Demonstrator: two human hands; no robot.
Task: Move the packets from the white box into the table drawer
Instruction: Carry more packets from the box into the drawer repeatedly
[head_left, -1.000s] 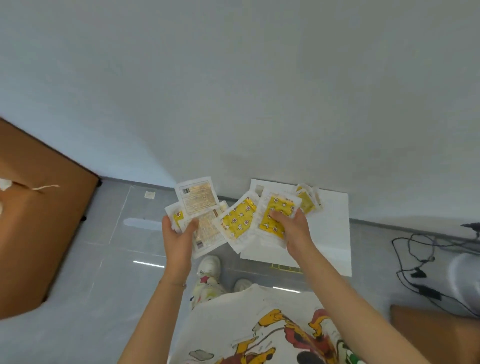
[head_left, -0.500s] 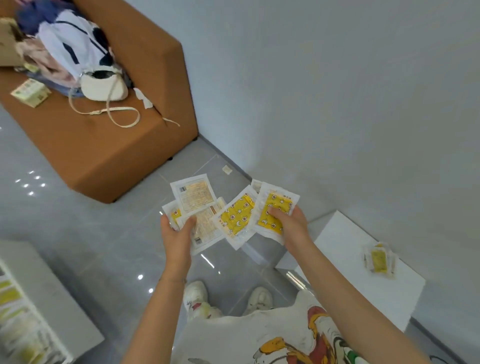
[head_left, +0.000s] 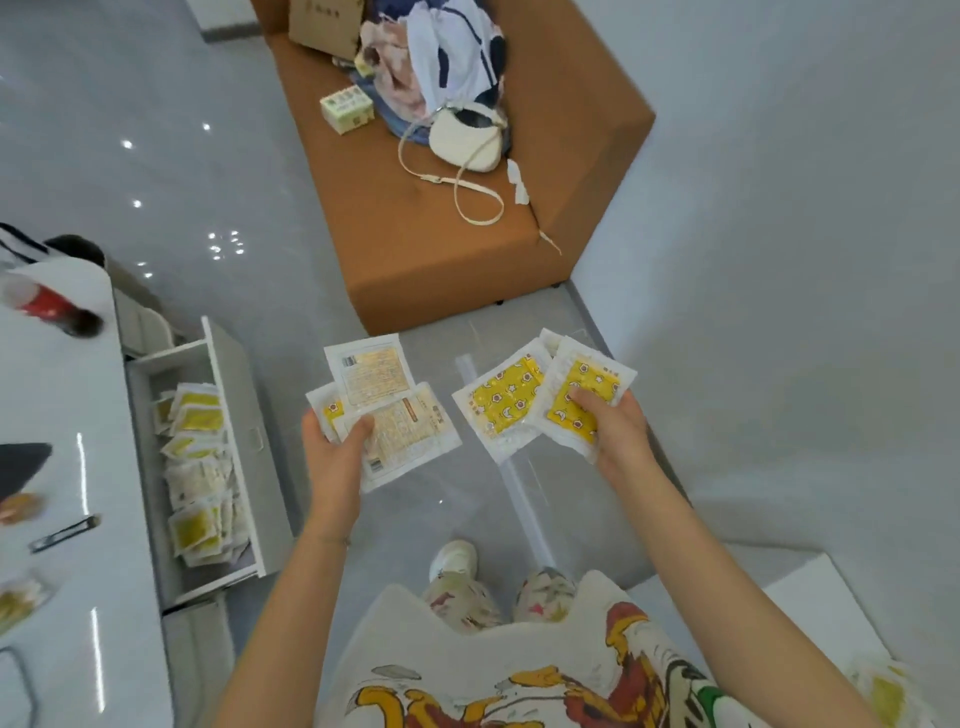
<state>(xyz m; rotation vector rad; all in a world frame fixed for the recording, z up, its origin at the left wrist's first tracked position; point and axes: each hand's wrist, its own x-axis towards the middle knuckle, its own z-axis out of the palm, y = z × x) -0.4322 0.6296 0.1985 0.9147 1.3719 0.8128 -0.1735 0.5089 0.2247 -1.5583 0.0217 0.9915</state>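
My left hand (head_left: 332, 457) grips a fan of white packets (head_left: 384, 400), most showing printed tan backs and one a yellow front. My right hand (head_left: 613, 436) grips other packets (head_left: 540, 405) with yellow patterned fronts. Both hands are raised over the grey floor, apart from each other. To the left, the white table's drawer (head_left: 244, 415) stands pulled open, with several yellow-and-white packets (head_left: 200, 467) lying inside. The white box (head_left: 821, 592) shows at the lower right corner behind my right arm, with a yellow packet (head_left: 883, 693) on it.
The white table (head_left: 67, 415) on the left carries a red-capped bottle (head_left: 47, 306), a black pen (head_left: 65, 532) and blurred items. An orange sofa (head_left: 457, 234) ahead holds a white handbag (head_left: 467, 137), clothes, a cardboard box and a small carton. A white wall runs along the right.
My view has swung left from the white box toward the table and its open drawer. My two hands have drifted apart, splitting the fan of packets into two bunches.
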